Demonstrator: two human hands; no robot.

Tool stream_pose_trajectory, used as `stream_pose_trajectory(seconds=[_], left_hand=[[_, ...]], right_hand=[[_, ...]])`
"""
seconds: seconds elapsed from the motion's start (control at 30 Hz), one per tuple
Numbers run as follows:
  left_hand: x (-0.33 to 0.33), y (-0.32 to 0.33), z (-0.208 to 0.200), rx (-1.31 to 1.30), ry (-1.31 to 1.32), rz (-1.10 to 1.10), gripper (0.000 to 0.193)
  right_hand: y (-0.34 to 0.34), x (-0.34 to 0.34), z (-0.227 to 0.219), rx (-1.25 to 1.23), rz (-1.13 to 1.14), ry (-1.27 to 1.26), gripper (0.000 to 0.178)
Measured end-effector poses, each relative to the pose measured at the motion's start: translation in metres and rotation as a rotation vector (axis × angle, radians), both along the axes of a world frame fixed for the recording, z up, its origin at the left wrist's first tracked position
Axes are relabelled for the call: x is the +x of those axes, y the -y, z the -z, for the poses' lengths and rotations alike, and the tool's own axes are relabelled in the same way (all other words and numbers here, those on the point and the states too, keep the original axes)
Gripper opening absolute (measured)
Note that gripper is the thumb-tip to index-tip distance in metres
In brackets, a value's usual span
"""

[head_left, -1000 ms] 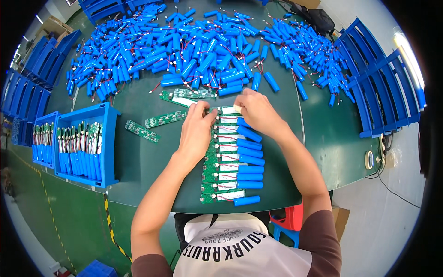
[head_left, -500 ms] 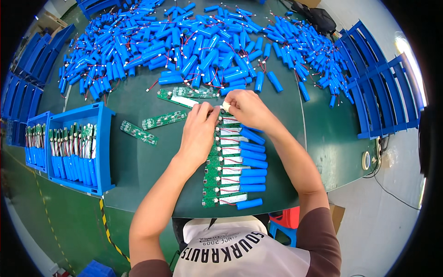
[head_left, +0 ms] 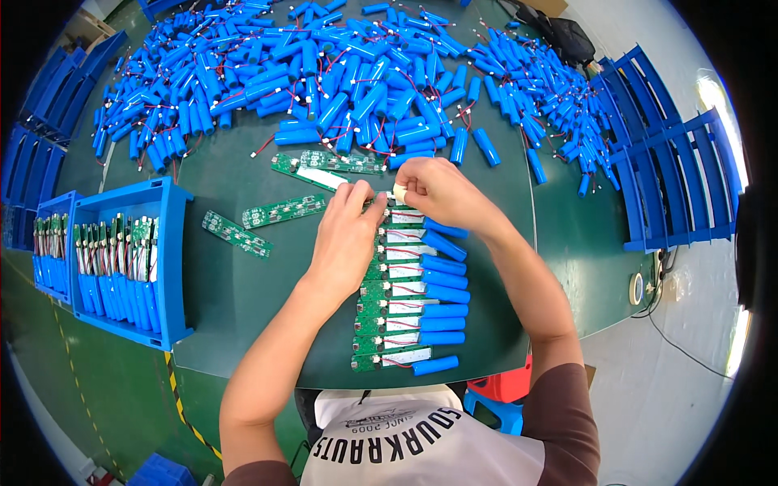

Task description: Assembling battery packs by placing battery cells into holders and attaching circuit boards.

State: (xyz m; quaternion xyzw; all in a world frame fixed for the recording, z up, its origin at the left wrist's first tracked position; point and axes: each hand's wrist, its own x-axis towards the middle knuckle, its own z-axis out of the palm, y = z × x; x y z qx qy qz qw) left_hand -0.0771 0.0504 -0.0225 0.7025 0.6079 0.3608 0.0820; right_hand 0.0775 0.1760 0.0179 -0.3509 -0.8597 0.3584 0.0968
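Compared with one second ago, your right hand (head_left: 435,190) has come left, nearer to your left hand (head_left: 347,225). Both are bent, with curled fingers, over the far end of the column of narrow green circuit boards (head_left: 369,326), left of the blue cylindrical cells (head_left: 443,323); what the fingers grasp, I cannot tell.

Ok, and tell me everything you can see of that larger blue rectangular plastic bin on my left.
The larger blue rectangular bin looks like rigid, slightly glossy plastic, open-topped with straight walls. It sits by the left edge of the dark green table, next to another blue bin. Close-packed blue cylinders fill much of it, with narrow green circuit boards and red wires showing above them in the picture. The contents hide its floor.
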Motion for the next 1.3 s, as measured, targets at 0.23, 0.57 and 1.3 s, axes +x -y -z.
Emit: stream_pose_trajectory(seconds=[0.23,0.57,1.3], left_hand=[[0.000,-0.003,0.001,0.018,-0.011,0.016,0.029],[-0.002,-0.005,0.002,0.002,0.070,0.030,0.027],[-0.004,-0.003,0.003,0.025,0.111,0.011,0.026]], right_hand=[[-0.004,-0.003,0.003,0.032,0.038,0.093,0.013],[0.006,-0.003,0.014,-0.015,0.192,0.067,0.020],[0.024,0.028,-0.013,-0.084,0.139,-0.091,0.036]])
